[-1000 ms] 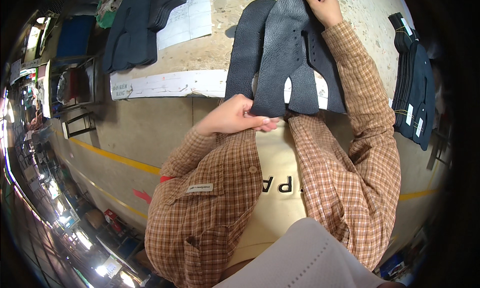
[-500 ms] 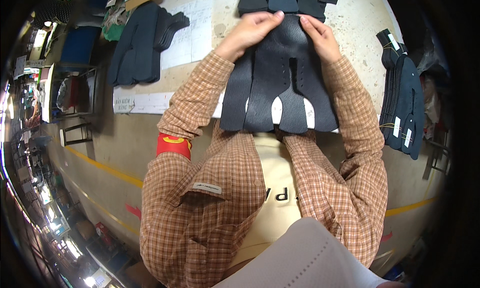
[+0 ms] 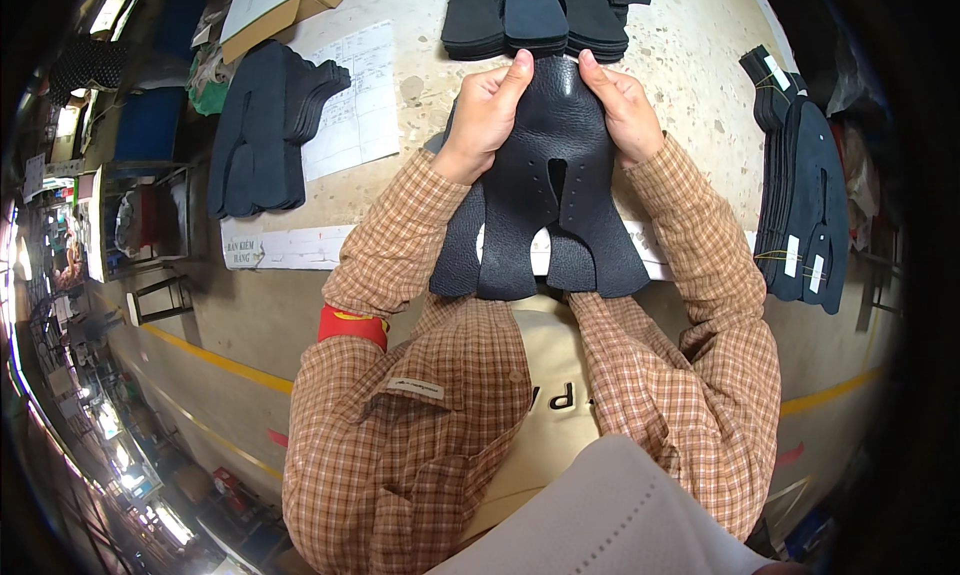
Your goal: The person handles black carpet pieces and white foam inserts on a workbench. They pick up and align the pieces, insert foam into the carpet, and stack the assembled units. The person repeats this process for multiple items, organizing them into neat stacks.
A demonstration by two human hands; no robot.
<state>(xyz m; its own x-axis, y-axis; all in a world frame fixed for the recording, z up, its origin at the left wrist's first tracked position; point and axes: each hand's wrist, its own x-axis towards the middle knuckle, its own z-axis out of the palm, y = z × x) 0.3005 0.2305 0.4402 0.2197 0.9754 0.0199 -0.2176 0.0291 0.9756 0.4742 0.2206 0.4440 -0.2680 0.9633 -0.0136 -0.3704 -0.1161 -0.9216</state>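
Observation:
Between both hands is a black grained leather shoe upper piece (image 3: 555, 135), with a slot and rows of small holes in its middle and two legs toward me. My left hand (image 3: 487, 115) pinches its far left edge, thumb on top. At its far right edge my right hand (image 3: 622, 105) grips the same way, thumb on top. Another black leather piece (image 3: 458, 240) lies beneath it, mostly covered, its near ends hanging past the table edge. Just beyond my thumbs rests a stack of dark cut leather pieces (image 3: 480, 20).
On the left of the speckled table (image 3: 400, 200) lies another stack of dark leather pieces (image 3: 262, 135), over a written paper sheet (image 3: 352, 105). A cardboard box (image 3: 275, 10) is at the far left. Tied bundles of dark pieces (image 3: 800, 185) with white tags lie along the right edge.
Both hands have drawn the held leather piece nearer to me and bent its far end upward. My thumbs now lie along its far edge. The whole view has shifted slightly.

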